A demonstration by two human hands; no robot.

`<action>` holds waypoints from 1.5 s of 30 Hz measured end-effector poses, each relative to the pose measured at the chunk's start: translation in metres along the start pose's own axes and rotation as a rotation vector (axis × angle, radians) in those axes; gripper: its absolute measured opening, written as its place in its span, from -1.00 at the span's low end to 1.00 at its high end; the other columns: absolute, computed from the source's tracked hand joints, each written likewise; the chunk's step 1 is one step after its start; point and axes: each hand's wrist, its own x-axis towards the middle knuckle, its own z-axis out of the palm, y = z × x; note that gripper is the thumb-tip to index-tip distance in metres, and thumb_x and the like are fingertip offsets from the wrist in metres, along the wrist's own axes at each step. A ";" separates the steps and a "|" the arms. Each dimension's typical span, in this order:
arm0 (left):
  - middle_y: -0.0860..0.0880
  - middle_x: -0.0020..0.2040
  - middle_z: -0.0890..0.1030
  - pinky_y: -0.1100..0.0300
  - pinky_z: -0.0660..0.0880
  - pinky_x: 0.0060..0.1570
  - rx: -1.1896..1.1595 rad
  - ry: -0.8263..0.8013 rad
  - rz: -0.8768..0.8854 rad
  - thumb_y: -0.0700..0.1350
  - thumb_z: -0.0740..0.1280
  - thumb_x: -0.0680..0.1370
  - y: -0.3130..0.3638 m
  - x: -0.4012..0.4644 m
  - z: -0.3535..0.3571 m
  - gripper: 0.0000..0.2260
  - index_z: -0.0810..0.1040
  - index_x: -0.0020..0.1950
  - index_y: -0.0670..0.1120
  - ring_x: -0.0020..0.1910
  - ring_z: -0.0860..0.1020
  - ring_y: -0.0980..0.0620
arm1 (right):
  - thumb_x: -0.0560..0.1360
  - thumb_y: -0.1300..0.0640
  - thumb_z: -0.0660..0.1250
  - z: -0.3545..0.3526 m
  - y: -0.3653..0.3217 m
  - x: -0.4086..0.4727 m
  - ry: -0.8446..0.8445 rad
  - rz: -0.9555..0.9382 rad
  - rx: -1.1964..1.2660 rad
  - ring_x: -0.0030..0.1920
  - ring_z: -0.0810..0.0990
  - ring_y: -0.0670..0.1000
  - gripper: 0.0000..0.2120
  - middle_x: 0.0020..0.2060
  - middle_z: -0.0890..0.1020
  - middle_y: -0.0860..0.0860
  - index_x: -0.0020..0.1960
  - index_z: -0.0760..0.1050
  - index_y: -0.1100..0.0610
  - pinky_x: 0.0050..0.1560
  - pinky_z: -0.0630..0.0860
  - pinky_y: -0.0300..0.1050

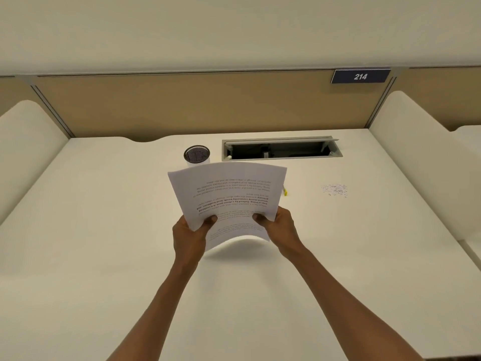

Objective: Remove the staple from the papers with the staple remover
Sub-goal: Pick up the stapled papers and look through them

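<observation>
White papers (229,194): light, floppy, bowed; held above counter (104,230) at near edge, left hand (192,230) and right hand (278,225) fingers pinching. Best gripped flat beside staple; staple unseen.

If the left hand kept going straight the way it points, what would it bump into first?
Probably the mesh cup standing beyond the papers that the left hand grips, though depth is hard to judge.
</observation>
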 end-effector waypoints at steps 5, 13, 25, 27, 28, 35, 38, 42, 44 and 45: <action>0.22 -0.13 0.71 0.39 0.54 -0.20 0.035 -0.034 -0.013 -0.18 0.55 0.45 -0.007 -0.008 0.003 -0.76 0.63 0.01 0.08 -0.08 0.67 0.20 | 0.48 0.30 0.42 0.000 0.014 -0.003 -0.004 0.032 -0.062 -0.05 0.65 -0.12 -0.74 -0.02 0.69 -0.03 0.12 0.60 0.08 -0.17 0.52 -0.41; 0.21 -0.15 0.71 0.43 0.54 -0.22 0.034 -0.011 -0.027 -0.21 0.55 0.45 -0.010 -0.005 0.001 -0.77 0.63 0.03 0.03 -0.14 0.66 0.28 | 0.47 0.29 0.42 0.000 0.017 0.002 -0.004 0.056 -0.093 -0.03 0.65 -0.01 -0.76 -0.02 0.70 0.00 0.11 0.62 0.10 -0.10 0.58 -0.28; 0.02 0.01 0.74 0.06 0.61 -0.01 -0.085 0.005 -0.154 -0.20 0.56 0.44 -0.015 0.003 -0.001 -0.70 0.65 0.14 -0.08 -0.01 0.71 0.02 | 0.38 0.16 0.54 -0.011 0.017 0.017 0.095 0.061 -0.171 -0.01 0.66 0.05 -0.75 -0.06 0.70 -0.02 0.03 0.61 0.14 -0.01 0.61 -0.05; 0.02 0.04 0.73 0.12 0.60 0.02 -0.158 0.028 -0.171 -0.22 0.55 0.45 -0.009 0.003 0.002 -0.68 0.63 0.18 -0.10 0.00 0.70 0.08 | 0.35 0.11 0.56 -0.014 0.013 0.020 0.181 0.089 -0.141 0.06 0.59 0.01 -0.57 0.05 0.63 -0.03 0.17 0.53 0.10 0.07 0.57 -0.06; 0.03 0.04 0.73 0.17 0.60 0.02 -0.196 0.044 -0.181 -0.23 0.54 0.46 -0.006 0.002 0.004 -0.67 0.63 0.20 -0.11 -0.01 0.70 0.12 | 0.35 0.10 0.57 -0.013 0.009 0.019 0.214 0.122 -0.079 0.08 0.58 -0.02 -0.47 0.08 0.60 -0.03 0.25 0.46 0.07 0.07 0.55 -0.10; 0.00 0.10 0.70 -0.01 0.54 0.25 -0.494 0.111 -0.333 -0.28 0.50 0.47 0.007 -0.001 0.030 -0.67 0.60 0.21 -0.11 0.11 0.66 0.00 | 0.42 0.28 0.48 0.021 0.000 0.004 0.149 0.262 0.513 0.08 0.66 0.08 -0.56 0.11 0.67 0.09 0.26 0.46 0.19 0.03 0.59 0.01; 0.02 0.12 0.71 -0.04 0.56 0.21 -0.574 0.105 -0.371 -0.31 0.49 0.48 0.009 -0.003 0.038 -0.69 0.61 0.15 -0.02 0.12 0.67 0.00 | 0.46 0.31 0.43 0.032 -0.005 0.002 0.102 0.213 0.581 0.09 0.67 0.12 -0.66 0.09 0.68 0.10 0.22 0.52 0.18 0.11 0.59 0.08; 0.00 0.14 0.70 -0.03 0.58 0.17 -0.644 0.106 -0.421 -0.31 0.49 0.47 0.009 -0.006 0.041 -0.64 0.60 0.21 -0.02 0.12 0.67 -0.01 | 0.46 0.31 0.43 0.035 -0.009 0.006 0.154 0.146 0.428 0.06 0.68 0.10 -0.68 0.07 0.69 0.08 0.20 0.54 0.18 0.11 0.60 0.11; 0.01 0.12 0.71 0.00 0.60 0.10 -0.642 0.090 -0.439 -0.31 0.50 0.46 0.010 -0.008 0.041 -0.64 0.60 0.21 -0.05 0.09 0.68 0.00 | 0.47 0.28 0.43 0.032 -0.012 0.008 0.180 0.105 0.289 0.00 0.69 0.08 -0.74 0.04 0.70 0.08 0.15 0.56 0.19 0.06 0.62 0.07; 0.00 0.10 0.72 0.02 0.61 0.08 -0.636 0.081 -0.451 -0.30 0.51 0.46 0.010 -0.008 0.039 -0.63 0.60 0.22 -0.06 0.07 0.69 0.00 | 0.48 0.28 0.42 0.029 -0.014 0.009 0.190 0.095 0.247 -0.02 0.69 0.07 -0.76 0.03 0.70 0.09 0.14 0.57 0.18 0.02 0.63 0.04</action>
